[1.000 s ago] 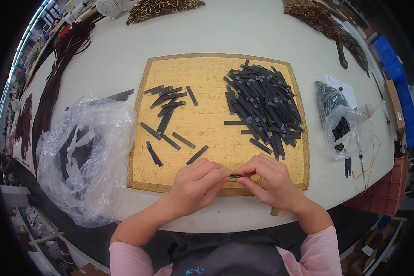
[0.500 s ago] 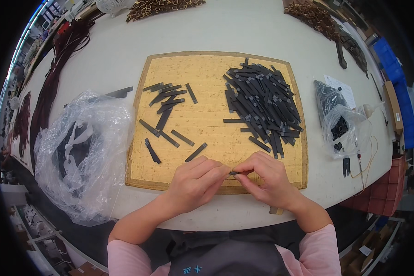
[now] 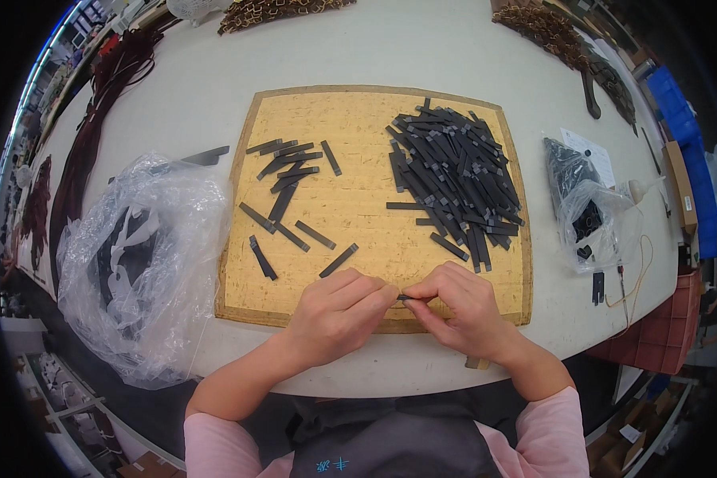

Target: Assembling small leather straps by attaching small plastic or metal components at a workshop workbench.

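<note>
- Pinching a small dark piece (image 3: pixel 404 297) between fingers of left hand (image 3: pixel 338 312) and right hand (image 3: pixel 464 309), above near edge of yellow board (image 3: pixel 362 191).
- Apparently working it closely; next calling for steady, fine fingertip control.

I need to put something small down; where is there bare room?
The yellow board is bare between the scattered strips, left, and the pile, right. Between its far edge and the brown bundles, the white table is bare too. Crowded: the near edge, by the left hand and right hand, and leftward, under the plastic bag.
</note>
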{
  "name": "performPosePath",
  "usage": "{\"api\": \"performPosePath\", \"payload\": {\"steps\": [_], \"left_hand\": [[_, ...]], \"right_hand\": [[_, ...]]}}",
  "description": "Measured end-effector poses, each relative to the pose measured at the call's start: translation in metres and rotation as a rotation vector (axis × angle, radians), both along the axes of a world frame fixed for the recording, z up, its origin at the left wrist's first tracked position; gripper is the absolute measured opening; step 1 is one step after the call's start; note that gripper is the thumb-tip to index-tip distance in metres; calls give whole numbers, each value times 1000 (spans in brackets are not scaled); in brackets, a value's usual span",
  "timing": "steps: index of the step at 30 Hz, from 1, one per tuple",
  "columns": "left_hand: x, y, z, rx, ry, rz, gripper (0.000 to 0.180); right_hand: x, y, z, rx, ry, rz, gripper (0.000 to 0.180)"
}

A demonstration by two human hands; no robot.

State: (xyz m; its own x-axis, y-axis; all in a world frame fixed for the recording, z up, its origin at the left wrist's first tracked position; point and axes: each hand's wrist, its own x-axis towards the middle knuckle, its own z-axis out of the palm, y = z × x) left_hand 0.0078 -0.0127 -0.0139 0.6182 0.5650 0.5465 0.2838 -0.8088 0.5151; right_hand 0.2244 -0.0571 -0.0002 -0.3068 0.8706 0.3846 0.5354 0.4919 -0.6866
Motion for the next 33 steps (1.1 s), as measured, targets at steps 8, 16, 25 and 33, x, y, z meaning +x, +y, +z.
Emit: {"api": "performPosePath", "payload": {"steps": [8, 16, 25, 33], "left_hand": [[2, -1, -1, -4, -19, -22, 34], [0, 5, -1, -59, -49, -1, 33], [2, 1, 1, -98, -3, -31, 32], [3, 2, -2, -116, -27, 17, 28]], "right_hand": [[-2, -2, 1, -126, 87, 5, 18], [-4, -2, -3, -111, 134, -28, 20], [-5, -4, -5, 37, 3, -27, 20], [-11, -3, -10, 68, 59, -73, 24]]}}
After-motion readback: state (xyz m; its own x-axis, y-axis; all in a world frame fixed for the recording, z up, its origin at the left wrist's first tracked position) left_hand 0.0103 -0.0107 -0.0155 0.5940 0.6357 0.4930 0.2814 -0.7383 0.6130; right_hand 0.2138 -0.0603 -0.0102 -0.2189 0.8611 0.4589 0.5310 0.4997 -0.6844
